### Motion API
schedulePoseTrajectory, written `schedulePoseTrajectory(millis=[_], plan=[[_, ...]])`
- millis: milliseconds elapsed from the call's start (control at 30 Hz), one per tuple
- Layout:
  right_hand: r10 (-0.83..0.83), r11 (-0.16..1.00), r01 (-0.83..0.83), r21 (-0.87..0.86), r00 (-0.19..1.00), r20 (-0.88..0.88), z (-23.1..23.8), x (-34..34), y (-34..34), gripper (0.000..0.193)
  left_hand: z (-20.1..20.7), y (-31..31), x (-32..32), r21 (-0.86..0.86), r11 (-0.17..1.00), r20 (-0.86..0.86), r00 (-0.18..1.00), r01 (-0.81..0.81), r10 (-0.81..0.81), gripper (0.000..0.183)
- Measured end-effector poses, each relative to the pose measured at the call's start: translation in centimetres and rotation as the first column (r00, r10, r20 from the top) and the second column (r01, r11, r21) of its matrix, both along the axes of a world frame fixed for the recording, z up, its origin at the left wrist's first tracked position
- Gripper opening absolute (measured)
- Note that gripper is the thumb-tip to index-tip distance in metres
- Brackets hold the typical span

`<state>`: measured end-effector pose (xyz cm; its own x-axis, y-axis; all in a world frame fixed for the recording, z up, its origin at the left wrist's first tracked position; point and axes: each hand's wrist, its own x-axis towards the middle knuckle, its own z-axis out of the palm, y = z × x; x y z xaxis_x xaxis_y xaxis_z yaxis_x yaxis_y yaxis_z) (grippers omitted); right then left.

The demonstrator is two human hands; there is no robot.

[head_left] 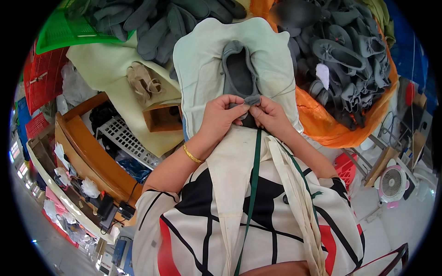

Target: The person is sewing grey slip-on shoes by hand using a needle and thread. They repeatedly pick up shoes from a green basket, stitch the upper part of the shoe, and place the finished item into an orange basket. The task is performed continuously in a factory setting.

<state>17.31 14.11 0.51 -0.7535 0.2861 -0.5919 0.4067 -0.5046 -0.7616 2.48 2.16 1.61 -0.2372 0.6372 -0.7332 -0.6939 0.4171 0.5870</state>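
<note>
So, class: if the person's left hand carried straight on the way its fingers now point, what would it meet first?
The left hand points right, pinching the heel of the grey slipper. Going straight on, it would most likely meet the right hand first, whose fingertips already sit against the same heel edge. Depth is hard to judge here.

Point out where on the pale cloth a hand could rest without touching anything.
Bare patches lie on the pale cloth left and right of the grey shoe. The near edge is crowded by the left hand and right hand. Shoe piles crowd the far side.
</note>
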Motion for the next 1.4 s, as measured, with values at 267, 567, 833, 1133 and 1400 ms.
schedulePoseTrajectory(millis=[267, 567, 833, 1133, 1400], plan=[[0.086, 0.996, -0.086, -0.001, 0.995, 0.041, 0.0, -0.4, 0.7, 0.022, -0.2, -0.1, 0.0, 0.019, 1.000, 0.005, 1.000, -0.003, 0.003, 0.020], [0.008, 0.989, -0.005, 0.145, 1.000, -0.020, 0.0, -1.4, 0.2, 0.033, -0.5, -0.2, 0.1, 0.046, 0.998, -0.027, 0.999, 0.034, -0.032, 0.019], [0.180, 0.974, -0.191, 0.119, 0.979, 0.094, 1.6, -1.7, 4.7, 0.031, -0.1, -0.1, -0.2, 0.022, 0.987, -0.119, 0.980, 0.160, -0.157, 0.016], [0.386, 0.581, -0.301, 0.756, 0.920, 0.069, -2.0, -2.8, 1.5, 0.014, 1.4, -0.8, -1.9, 0.035, 0.968, -0.141, 0.960, 0.249, -0.242, 0.014], [0.150, 0.906, -0.078, 0.416, 0.978, -0.143, 0.7, -1.5, 2.7, 0.010, 0.9, -2.0, -1.4, -0.006, 0.936, -0.412, 0.852, 0.353, -0.324, 0.016]])
